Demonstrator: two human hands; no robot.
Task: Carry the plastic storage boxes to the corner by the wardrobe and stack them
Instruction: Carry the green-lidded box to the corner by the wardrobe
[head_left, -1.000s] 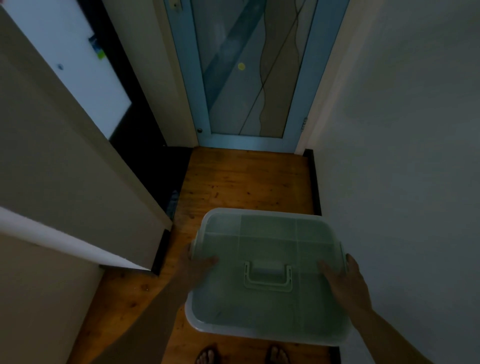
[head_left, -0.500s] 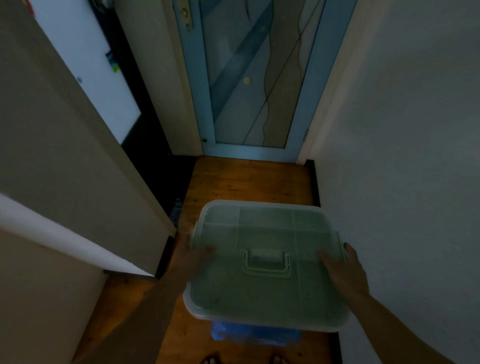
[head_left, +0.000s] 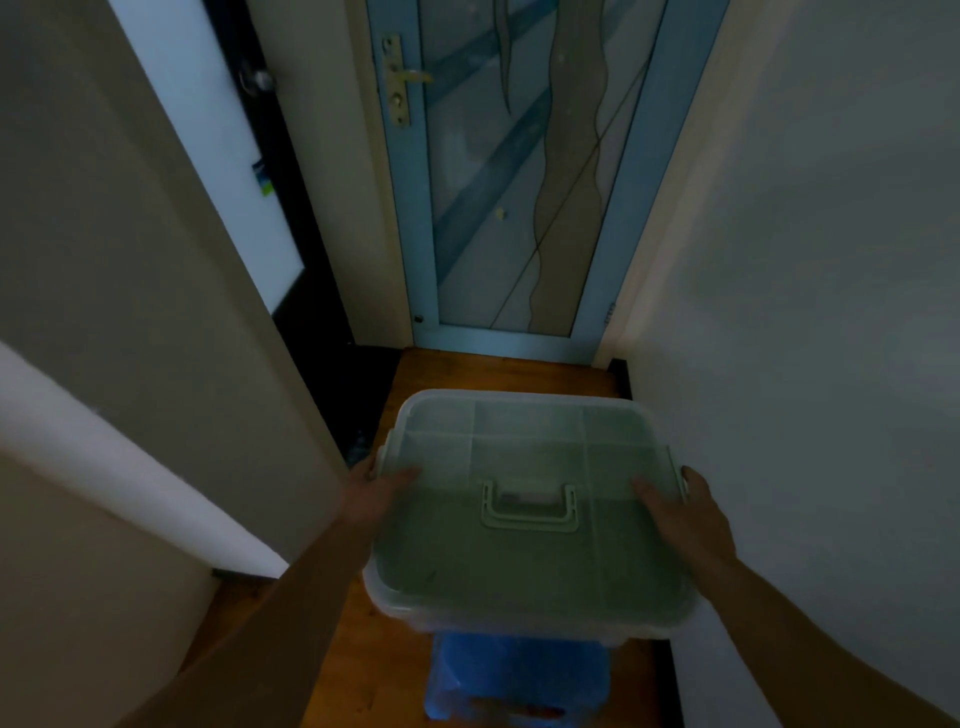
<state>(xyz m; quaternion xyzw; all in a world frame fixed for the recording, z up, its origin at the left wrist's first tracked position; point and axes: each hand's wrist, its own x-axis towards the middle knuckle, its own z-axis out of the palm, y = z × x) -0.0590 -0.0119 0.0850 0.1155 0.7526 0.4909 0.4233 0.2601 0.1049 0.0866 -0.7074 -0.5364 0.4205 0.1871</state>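
I hold a translucent plastic storage box (head_left: 530, 566) with a pale green lid and a fold-down handle (head_left: 529, 509) in front of me, above the floor. My left hand (head_left: 382, 491) grips its left side, thumb on the lid. My right hand (head_left: 675, 512) grips the right side the same way. Below the box's near edge a blue object (head_left: 519, 675) shows; what it is cannot be told in the dim light.
I stand in a narrow passage with a wooden floor (head_left: 498, 371). A white wall (head_left: 810, 364) runs along the right, a beige panel (head_left: 130, 291) along the left. Ahead is a blue-framed glass door (head_left: 519, 182) with a brass handle (head_left: 402, 78).
The view has risen: more of the door and its handle show. The box sits a little higher and the blue object has come into sight beneath it. Both hands keep their grip.
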